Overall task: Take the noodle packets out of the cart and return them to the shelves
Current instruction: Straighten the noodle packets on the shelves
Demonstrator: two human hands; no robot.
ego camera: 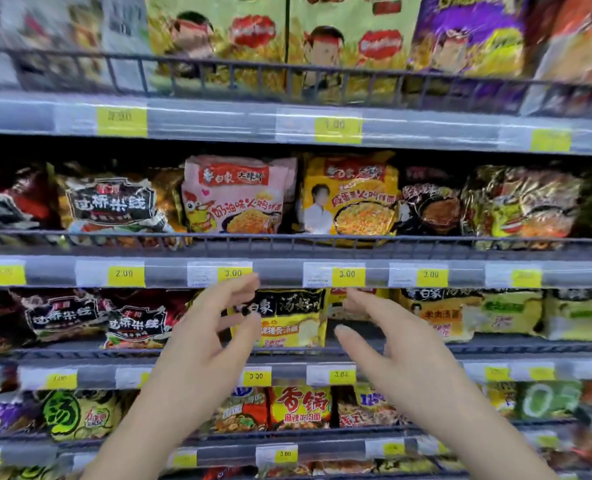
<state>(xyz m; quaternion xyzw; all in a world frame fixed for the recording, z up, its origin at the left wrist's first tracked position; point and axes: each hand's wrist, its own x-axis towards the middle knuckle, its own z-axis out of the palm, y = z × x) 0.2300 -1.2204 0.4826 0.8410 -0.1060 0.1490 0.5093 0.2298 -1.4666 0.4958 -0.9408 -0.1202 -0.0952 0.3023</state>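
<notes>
A yellow noodle packet [289, 318] with black lettering stands upright on the third shelf from the top, behind the wire rail [287, 351]. My left hand [204, 337] is raised just left of it, fingers loosely spread, holding nothing. My right hand [391, 344] is raised just right of it, fingers straight and apart from the packet. Neither hand touches the packet. The cart is out of view.
Several shelves [170, 271] full of noodle packets fill the view, each with a wire rail and yellow price tags. A pink packet [235, 195] and a yellow packet [351, 199] stand on the shelf above. A gap [351, 327] lies right of the yellow packet.
</notes>
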